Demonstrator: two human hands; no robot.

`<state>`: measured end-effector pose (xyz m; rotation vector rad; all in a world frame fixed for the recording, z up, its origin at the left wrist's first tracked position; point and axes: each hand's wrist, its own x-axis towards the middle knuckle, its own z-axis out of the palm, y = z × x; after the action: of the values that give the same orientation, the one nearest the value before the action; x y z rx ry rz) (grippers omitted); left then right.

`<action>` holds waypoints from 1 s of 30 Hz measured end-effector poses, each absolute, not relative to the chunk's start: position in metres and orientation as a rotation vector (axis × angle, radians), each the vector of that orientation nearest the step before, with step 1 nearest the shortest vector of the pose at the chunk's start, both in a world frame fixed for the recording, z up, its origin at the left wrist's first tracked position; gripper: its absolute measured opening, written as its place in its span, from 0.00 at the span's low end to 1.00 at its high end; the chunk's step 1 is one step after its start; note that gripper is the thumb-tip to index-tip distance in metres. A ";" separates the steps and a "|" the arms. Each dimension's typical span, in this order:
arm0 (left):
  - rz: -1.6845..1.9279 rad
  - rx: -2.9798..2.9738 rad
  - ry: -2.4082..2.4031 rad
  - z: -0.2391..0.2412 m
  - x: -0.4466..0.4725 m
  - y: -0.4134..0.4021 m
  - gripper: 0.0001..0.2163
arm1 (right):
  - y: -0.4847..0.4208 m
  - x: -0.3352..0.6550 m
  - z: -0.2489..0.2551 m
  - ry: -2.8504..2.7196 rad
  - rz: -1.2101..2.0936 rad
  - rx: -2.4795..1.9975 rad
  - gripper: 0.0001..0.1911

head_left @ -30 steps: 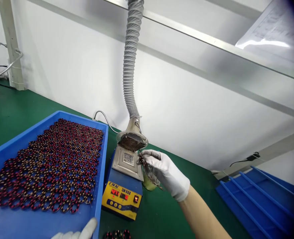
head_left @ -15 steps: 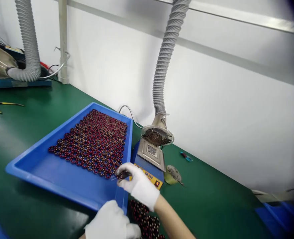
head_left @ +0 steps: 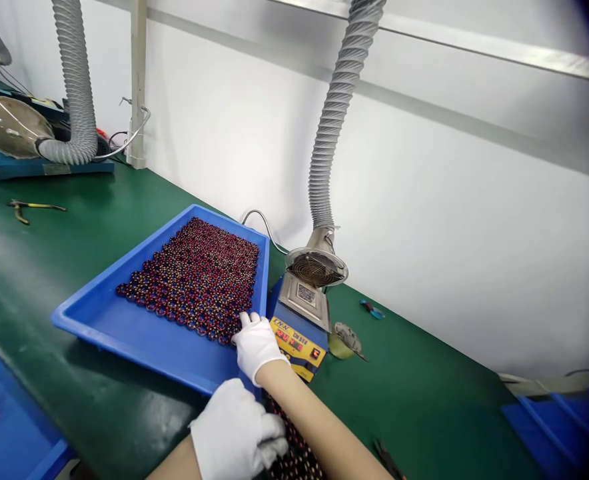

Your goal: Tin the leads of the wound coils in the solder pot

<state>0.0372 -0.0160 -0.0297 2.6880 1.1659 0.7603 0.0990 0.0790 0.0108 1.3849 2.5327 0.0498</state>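
Note:
A blue tray (head_left: pixel 124 333) on the green bench holds several rows of small red and copper ring coils (head_left: pixel 199 277). My right hand (head_left: pixel 255 343), in a white glove, is pressed down at the near right corner of the rows, fingers bent and pinched together where the last coils lie. The coil it carried is hidden under the fingers. My left hand (head_left: pixel 234 433), also gloved, is curled closed just in front of the tray's corner. It rests against a loose heap of the same coils (head_left: pixel 297 457) on the bench. What its fingers enclose is hidden.
A blue and yellow solder pot (head_left: pixel 299 323) stands right of the tray under a fume hood (head_left: pixel 316 267) on a grey hose (head_left: pixel 337 120). A small yellow dish (head_left: pixel 342 341), pliers (head_left: pixel 34 208), more blue trays (head_left: pixel 9 427) and a second hose (head_left: pixel 74 87) lie around.
My right hand came from the solder pot with a coil and dropped onto the tray's near right corner. My view swung down and left; my left hand closed by the loose coils.

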 end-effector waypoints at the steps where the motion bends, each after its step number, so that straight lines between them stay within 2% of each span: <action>1: 0.753 2.686 1.174 -0.030 0.036 -0.016 0.06 | 0.080 0.102 0.016 2.548 0.042 1.390 0.10; 7: 0.676 2.697 1.169 -0.023 0.025 -0.021 0.06 | 0.047 0.148 0.079 2.756 0.052 1.612 0.16; 9: 0.626 2.703 1.195 -0.017 0.024 -0.023 0.07 | 0.022 0.170 0.098 3.128 -0.069 1.855 0.13; 12: 0.498 2.775 1.180 -0.017 0.038 -0.026 0.07 | -0.012 0.196 0.106 3.431 -0.432 2.218 0.12; 16: 0.312 2.894 1.196 -0.043 0.080 -0.027 0.05 | -0.030 0.213 0.094 3.478 -0.732 2.598 0.14; 20: 0.288 2.940 1.383 -0.071 0.105 -0.027 0.10 | -0.029 0.225 0.091 3.531 -0.902 2.459 0.14; 23: 0.369 2.987 1.448 -0.058 0.104 -0.022 0.09 | -0.026 0.239 0.093 3.644 -0.866 2.274 0.13; 26: 0.653 3.016 1.475 -0.009 0.096 -0.013 0.09 | -0.020 0.248 0.090 3.607 -0.950 2.383 0.10; 28: 1.295 2.909 1.409 0.032 0.093 -0.007 0.11 | -0.014 0.246 0.087 3.426 -1.143 2.596 0.08; 30: 1.686 2.891 1.293 0.068 0.093 -0.001 0.09 | -0.007 0.239 0.083 3.226 -1.563 2.668 0.07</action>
<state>0.0928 -0.0009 0.0679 2.8908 1.2931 1.6857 0.2388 -0.0066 0.0826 2.6682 3.2261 -1.5630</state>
